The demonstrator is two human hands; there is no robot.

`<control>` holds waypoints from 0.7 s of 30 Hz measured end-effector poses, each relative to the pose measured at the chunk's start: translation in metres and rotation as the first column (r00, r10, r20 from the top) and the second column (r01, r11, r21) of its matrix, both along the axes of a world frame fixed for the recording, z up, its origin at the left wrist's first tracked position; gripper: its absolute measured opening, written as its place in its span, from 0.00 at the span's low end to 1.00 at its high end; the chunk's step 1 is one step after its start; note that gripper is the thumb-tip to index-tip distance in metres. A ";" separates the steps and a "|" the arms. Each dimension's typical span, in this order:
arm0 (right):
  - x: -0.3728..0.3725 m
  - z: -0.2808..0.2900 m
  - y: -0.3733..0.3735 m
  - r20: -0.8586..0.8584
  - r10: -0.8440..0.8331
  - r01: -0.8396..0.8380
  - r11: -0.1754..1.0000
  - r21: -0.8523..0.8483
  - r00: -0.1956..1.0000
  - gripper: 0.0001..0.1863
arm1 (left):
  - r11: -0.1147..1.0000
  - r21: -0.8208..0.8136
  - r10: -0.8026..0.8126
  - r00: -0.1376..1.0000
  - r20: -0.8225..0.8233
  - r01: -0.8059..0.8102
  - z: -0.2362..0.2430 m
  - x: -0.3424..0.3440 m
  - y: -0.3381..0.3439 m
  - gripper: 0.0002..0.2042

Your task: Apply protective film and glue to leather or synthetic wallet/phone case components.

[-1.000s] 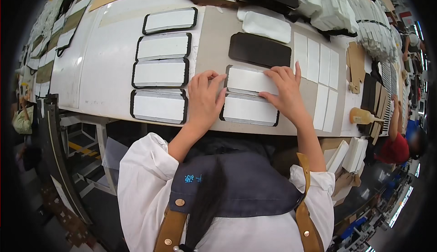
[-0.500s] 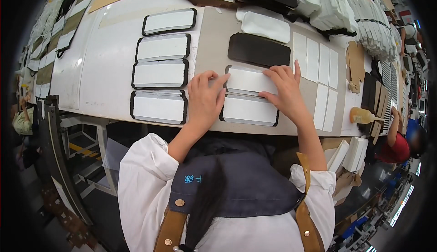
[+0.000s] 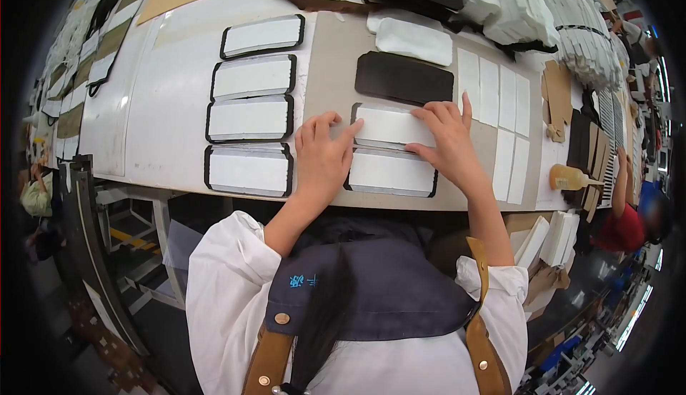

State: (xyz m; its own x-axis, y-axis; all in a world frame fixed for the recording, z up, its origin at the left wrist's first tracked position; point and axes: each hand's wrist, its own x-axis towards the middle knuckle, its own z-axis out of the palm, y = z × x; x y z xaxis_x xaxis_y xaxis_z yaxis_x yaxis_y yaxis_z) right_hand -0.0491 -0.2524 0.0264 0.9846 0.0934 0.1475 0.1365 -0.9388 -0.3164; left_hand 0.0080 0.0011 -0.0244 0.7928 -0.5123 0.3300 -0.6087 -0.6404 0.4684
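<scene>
- Here's the left grip (image 3: 323, 158), loosely open, thumb and index finger parted, index fingertip at the left end of a white panel (image 3: 389, 125); nothing clenched, nothing lifted.
- Over on the other side, the right grip (image 3: 451, 141) spans that panel's right end: thumb by the near long edge, fingers bent over by the far one, spread wide, no tight pinch to be seen. How hard either presses, the view can't tell.
- So the panel lies flat between the two, and the touch is the thing! Best done, by the look of it, with both ends steadied together, light even pressure, long edges kept straight; a harder push from one side might skew it.
- Just nearer than the grips, a second panel (image 3: 391, 171), dark-edged; the wrists would do well to stay clear of it.
- Just beyond the grips, a black panel (image 3: 404, 77), then white pads (image 3: 414, 41) past that.
- Under both grips, a grey board (image 3: 332, 59) on the tabletop (image 3: 168, 102); left of the left grip, four dark-edged panels (image 3: 250, 171) in a column; right of the right grip, white strips (image 3: 502, 164) in rows.
</scene>
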 end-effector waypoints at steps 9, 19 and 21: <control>-0.016 -0.011 -0.032 -0.067 -0.138 0.149 0.970 0.193 0.988 0.18 | 1.000 0.003 -0.010 1.000 0.004 0.010 -0.001 0.000 -0.001 0.22; -0.021 -0.016 -0.035 -0.065 -0.169 0.181 0.933 0.310 0.983 0.14 | 1.000 0.025 -0.007 1.000 -0.002 0.007 0.002 0.000 -0.001 0.23; -0.021 -0.017 -0.035 -0.048 -0.165 0.172 0.939 0.298 0.985 0.15 | 1.000 0.025 -0.008 1.000 -0.007 0.008 0.002 0.000 -0.001 0.23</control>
State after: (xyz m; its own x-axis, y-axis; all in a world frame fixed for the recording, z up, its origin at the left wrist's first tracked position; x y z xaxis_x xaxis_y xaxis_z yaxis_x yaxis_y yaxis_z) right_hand -0.0704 -0.2870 0.0093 0.9854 -0.1197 0.1214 -0.0257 -0.8083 -0.5882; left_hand 0.0076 0.0006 -0.0228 0.7911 -0.5265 0.3114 -0.6105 -0.6474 0.4563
